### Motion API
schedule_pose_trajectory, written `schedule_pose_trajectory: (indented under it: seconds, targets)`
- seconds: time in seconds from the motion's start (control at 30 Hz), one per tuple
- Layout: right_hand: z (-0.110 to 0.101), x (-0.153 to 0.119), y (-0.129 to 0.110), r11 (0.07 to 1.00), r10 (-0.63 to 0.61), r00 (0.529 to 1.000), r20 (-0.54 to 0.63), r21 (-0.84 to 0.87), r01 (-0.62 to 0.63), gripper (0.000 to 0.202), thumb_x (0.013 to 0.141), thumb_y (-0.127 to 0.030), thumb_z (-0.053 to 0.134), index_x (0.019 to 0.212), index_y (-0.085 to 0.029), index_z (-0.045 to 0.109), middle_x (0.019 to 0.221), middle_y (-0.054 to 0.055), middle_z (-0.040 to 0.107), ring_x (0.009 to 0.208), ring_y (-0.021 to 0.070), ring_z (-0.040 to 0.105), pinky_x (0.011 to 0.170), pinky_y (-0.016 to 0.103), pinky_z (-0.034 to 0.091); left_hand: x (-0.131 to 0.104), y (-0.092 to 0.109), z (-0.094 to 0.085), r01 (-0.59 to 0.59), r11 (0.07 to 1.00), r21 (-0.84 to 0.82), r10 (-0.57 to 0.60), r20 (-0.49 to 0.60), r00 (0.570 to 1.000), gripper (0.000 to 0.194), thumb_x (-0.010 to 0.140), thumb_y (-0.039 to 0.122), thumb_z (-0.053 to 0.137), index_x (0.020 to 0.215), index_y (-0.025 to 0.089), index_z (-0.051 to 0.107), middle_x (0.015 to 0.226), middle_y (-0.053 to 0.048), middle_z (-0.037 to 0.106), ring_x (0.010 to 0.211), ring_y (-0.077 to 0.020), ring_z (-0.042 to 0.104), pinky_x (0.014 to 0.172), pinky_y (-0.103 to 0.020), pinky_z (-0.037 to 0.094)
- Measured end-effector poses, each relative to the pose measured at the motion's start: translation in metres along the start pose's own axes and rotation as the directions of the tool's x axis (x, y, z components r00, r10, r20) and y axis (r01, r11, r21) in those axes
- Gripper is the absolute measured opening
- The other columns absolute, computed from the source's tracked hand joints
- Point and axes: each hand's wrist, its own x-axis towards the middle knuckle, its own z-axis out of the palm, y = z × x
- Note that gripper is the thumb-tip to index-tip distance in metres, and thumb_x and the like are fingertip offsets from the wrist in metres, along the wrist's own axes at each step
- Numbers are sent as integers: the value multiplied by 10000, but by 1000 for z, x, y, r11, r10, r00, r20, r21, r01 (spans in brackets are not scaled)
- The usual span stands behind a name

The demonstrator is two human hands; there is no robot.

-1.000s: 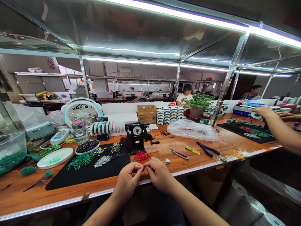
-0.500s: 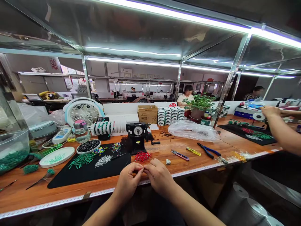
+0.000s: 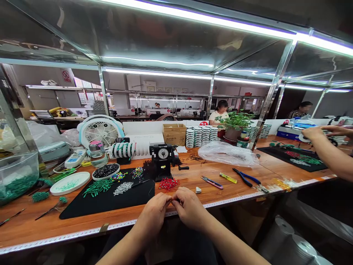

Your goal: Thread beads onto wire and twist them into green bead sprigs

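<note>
My left hand (image 3: pixel 156 210) and my right hand (image 3: pixel 189 208) meet at the table's front edge, fingertips pinched close together. Whatever lies between the fingers is too small to make out. Just behind them is a pile of red pieces (image 3: pixel 168 184). A black winding device with a dial (image 3: pixel 163 162) stands behind that pile. On the black mat (image 3: pixel 110 204) to the left lie green tubes (image 3: pixel 99 187), small silvery pieces (image 3: pixel 123 188) and colored beads (image 3: pixel 138 172). A small white piece (image 3: pixel 198 190) rests right of my right hand.
Right of my hands lie a cutter (image 3: pixel 211 182), a yellow tool (image 3: pixel 228 178) and blue-handled pliers (image 3: pixel 246 177). White dishes (image 3: pixel 70 183), a fan (image 3: pixel 101 132) and spools (image 3: pixel 197 137) stand farther back. A co-worker's arms (image 3: pixel 328 147) reach in at the right.
My left hand has turned, with its back now more toward the camera, and my right fingers have shifted slightly. The view has moved a little, and the co-worker's hands at the right have changed position.
</note>
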Motion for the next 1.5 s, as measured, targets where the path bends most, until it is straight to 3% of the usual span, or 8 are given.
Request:
schedule_pose_trajectory:
  seconds: [0.13,0.3,0.57,0.83,1.07,1.33,1.5]
  targets:
    - [-1,0,-2,1000,17,1000,26,25,-17,151,823,-66,535,700,-152,554,768,31,582,771,162,524,686,268,379,-2,1,-5,27,998,50,-28,27,999,244,882,208,399,868,192,642,841,-86,625,820,-249,557,768,-359,397]
    - [-2,2,-5,998,42,999,26,34,-43,133,805,-65,551,706,-153,555,760,23,584,756,152,524,665,255,370,-3,11,-13,113,994,0,-113,60,992,238,883,215,401,808,186,626,801,-60,641,757,-215,576,698,-300,407]
    - [-9,7,6,987,-111,986,125,128,95,130,800,-57,584,736,-160,630,765,6,579,748,127,538,676,222,394,2,15,-22,227,968,-103,-212,139,967,232,818,249,502,616,193,599,611,-8,627,612,-185,568,573,-249,375]
    - [-25,13,9,966,-255,920,298,123,228,224,790,-14,548,784,-187,690,742,1,561,767,127,539,691,211,412,-17,29,1,374,894,-247,-358,108,927,234,848,302,449,683,178,558,612,-34,656,515,-182,610,524,-264,426]
    - [-38,11,11,976,-216,892,397,112,187,142,844,-126,553,798,-185,673,758,7,565,773,138,543,691,228,410,-26,18,33,472,739,-481,-477,122,871,267,846,385,433,780,147,534,705,-91,683,492,-178,624,366,-215,374]
    - [-34,11,9,966,-252,903,347,42,253,241,844,-56,485,661,-168,594,695,4,513,769,143,500,681,229,380,-22,22,28,465,690,-555,-482,127,867,291,797,417,493,754,134,543,668,-81,667,520,-170,624,365,-197,384]
    - [-32,11,10,981,-194,935,298,85,176,184,860,-139,529,706,-165,626,739,9,547,741,133,517,672,233,393,-18,22,22,458,674,-580,-479,129,868,325,779,459,529,755,136,556,662,-74,671,539,-172,633,377,-195,387]
